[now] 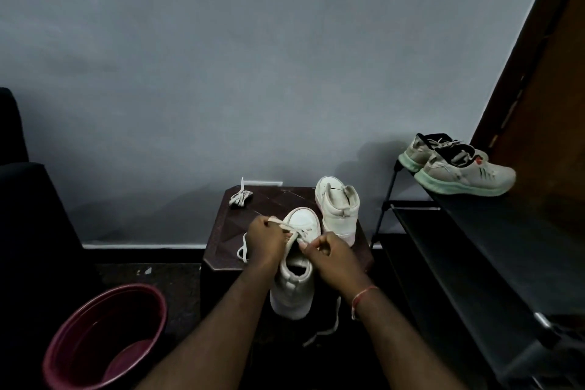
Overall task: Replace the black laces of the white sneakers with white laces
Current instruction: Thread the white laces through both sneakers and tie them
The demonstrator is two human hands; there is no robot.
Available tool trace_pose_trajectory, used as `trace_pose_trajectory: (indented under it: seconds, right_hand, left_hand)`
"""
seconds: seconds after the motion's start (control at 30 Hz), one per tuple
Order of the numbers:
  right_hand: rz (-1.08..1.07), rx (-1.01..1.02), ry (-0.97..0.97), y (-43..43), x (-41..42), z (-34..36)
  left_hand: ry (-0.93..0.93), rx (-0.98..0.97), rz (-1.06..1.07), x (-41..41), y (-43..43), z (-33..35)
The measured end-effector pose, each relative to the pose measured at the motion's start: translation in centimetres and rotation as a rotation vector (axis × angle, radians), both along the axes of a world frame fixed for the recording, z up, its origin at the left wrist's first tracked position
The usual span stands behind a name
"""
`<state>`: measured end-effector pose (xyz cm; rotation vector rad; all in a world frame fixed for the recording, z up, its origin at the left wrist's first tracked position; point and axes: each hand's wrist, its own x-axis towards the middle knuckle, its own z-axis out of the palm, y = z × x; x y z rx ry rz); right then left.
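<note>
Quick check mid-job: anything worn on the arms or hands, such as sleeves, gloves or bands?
No sleeves or gloves are in view; both forearms are bare. The left hand and its wrist carry nothing visible. The right hand has a thin reddish-orange thread band round its wrist, paler along one part.

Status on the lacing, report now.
Left hand and right hand both pinching the white lace over the near sneaker. Second sneaker: no lace visible. Bundled lace on stool, far corner. Nothing blocking.
</note>
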<state>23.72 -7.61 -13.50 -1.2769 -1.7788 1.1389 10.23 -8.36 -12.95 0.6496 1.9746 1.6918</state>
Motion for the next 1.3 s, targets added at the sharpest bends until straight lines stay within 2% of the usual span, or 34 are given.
trace_pose_trajectory:
  seconds: [0.03,0.17,0.3,0.4,0.47,0.53,0.57,0.63,0.7,0.77,0.8,0.87,0.93,1.0,1.07,1.17,1.3]
  right_hand:
    - [0.012,0.006,-0.015,0.2,0.0,0.5]
    - [0.102,0.056,-0.110,0.9,-0.5,2.9]
    - [0.142,-0.068,0.124,1.3,-0.9,6.7]
    - [0.156,-0.135,0.264,1.2,-1.3,9.6]
    - [0.147,-0.268,0.497,1.3,-2.0,10.9]
    - [0.097,-0.391,0.716,1.5,-2.8,11.8]
    - [0.069,-0.434,0.793,1.7,-3.2,12.2]
    - [0.070,-0.480,0.851,1.6,-3.8,12.5]
    - [0.128,-0.391,0.680,1.4,-3.9,12.0]
    - [0.175,-0.206,0.372,1.1,-3.4,10.6]
    - [0.189,-0.124,0.280,0.9,-3.1,9.8]
    - [0.246,-0.086,0.248,0.1,-2.3,8.1]
    - [0.320,-0.062,0.162,-0.9,-1.6,6.5]
    - [0.350,-0.020,0.100,-1.6,-1.1,5.6]
    - [0.306,-0.043,0.202,-1.7,-0.6,5.2]
    - [0.224,-0.177,0.448,-1.6,-0.4,6.0]
    - [0.125,-0.402,0.821,-1.4,-1.3,7.8]
  left_hand:
    - [0.071,0.015,0.017,0.0,0.0,0.2]
    - [0.125,0.190,-0.107,0.5,-0.5,2.1]
    - [0.411,0.195,-0.255,0.1,-1.7,4.2]
    - [0.526,0.140,-0.134,0.1,-3.2,5.9]
    - [0.414,0.123,-0.054,0.4,-4.3,6.7]
    - [0.093,0.165,-0.269,1.4,-5.2,6.8]
    - [-0.009,0.166,-0.416,2.1,-5.6,6.5]
    - [-0.025,0.161,-0.634,3.0,-6.2,5.7]
    - [-0.096,0.246,-0.659,3.3,-6.2,5.1]
    - [-0.276,0.333,-0.524,2.7,-5.6,5.5]
    - [-0.377,0.376,-0.458,2.1,-5.2,5.8]
    - [-0.610,0.462,-0.375,1.0,-4.4,6.6]
    - [-0.741,0.524,-0.302,-0.3,-3.6,6.9]
    - [-0.754,0.551,-0.229,-1.5,-3.0,6.8]
    - [-0.724,0.561,-0.138,-2.5,-2.6,6.6]
    - [-0.601,0.492,-0.101,-2.9,-2.8,6.1]
    - [-0.304,0.273,-0.173,-0.2,-4.5,5.8]
